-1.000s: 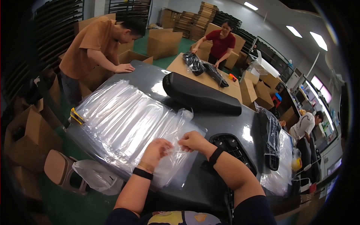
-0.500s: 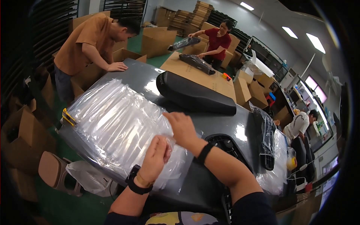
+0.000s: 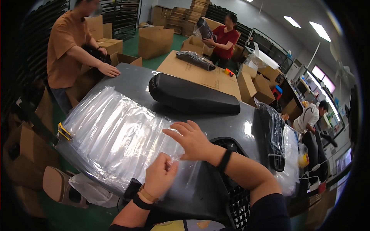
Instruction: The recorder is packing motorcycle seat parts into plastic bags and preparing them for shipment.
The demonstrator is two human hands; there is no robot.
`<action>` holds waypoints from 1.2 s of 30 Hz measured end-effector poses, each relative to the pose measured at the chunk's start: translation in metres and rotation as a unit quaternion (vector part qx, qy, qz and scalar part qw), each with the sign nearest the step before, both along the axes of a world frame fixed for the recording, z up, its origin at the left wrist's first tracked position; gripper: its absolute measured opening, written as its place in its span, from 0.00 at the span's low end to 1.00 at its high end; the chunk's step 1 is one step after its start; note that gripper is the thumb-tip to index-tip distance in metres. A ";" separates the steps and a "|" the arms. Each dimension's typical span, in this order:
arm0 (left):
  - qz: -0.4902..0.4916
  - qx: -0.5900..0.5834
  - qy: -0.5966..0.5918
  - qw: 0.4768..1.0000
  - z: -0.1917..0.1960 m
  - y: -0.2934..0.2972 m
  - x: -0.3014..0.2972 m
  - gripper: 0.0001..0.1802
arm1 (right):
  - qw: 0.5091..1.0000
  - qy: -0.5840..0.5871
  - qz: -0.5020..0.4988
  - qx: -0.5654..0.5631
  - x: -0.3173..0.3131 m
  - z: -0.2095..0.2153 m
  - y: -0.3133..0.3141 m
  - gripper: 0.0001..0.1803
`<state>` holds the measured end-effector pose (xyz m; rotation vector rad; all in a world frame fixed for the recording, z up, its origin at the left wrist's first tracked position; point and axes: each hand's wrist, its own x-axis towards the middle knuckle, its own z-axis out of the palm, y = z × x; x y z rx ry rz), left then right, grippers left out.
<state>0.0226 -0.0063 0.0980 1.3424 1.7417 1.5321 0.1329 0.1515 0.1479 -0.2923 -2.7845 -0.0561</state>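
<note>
"What has moved in the head view?"
"Since the earlier frame, the right hand [image 3: 190, 140] has spread its fingers, and the co-worker in red [image 3: 227, 40] has raised a wrapped piece [image 3: 205, 29]."
"And the grip?"
"The left hand [image 3: 158, 178] is pinched, thumb to fingers, seemingly on the edge of a clear bag [image 3: 187, 175]. The right is wide; I can't tell whether it touches film."
"How would the bag handle?"
"Light, limp and slippery, I'd judge, apt to cling and crease. Best held by a loose edge with the fingertips, not mid-sheet."
"Where does it lie?"
"Just right of the left pinch, running below the right palm. The stack [image 3: 119, 125] spreads left of and beyond the pinch, the seat [image 3: 192, 94] lies farther beyond, and the black base [image 3: 239, 204] sits to the right, under the right forearm."
</note>
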 end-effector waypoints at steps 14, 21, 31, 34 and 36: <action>-0.067 -0.026 -0.438 0.896 -0.046 0.067 -0.107 0.11 | 0.570 0.305 -0.126 -0.753 0.081 0.061 0.102 0.04; -0.125 0.286 -0.262 0.913 0.002 0.163 -0.006 0.07 | 0.973 0.181 -0.130 0.059 0.144 0.052 0.155 0.17; -0.155 -0.123 0.146 0.969 -0.078 0.160 0.080 0.20 | 0.754 -0.268 -0.384 -0.461 0.257 -0.065 0.123 0.29; -0.156 -0.182 0.157 0.958 -0.068 0.159 0.091 0.22 | 0.840 -0.227 -0.375 -0.319 0.270 -0.078 0.115 0.23; -0.168 -0.209 0.172 0.948 -0.067 0.158 0.096 0.23 | 0.885 -0.109 -0.390 -0.228 0.277 -0.080 0.122 0.20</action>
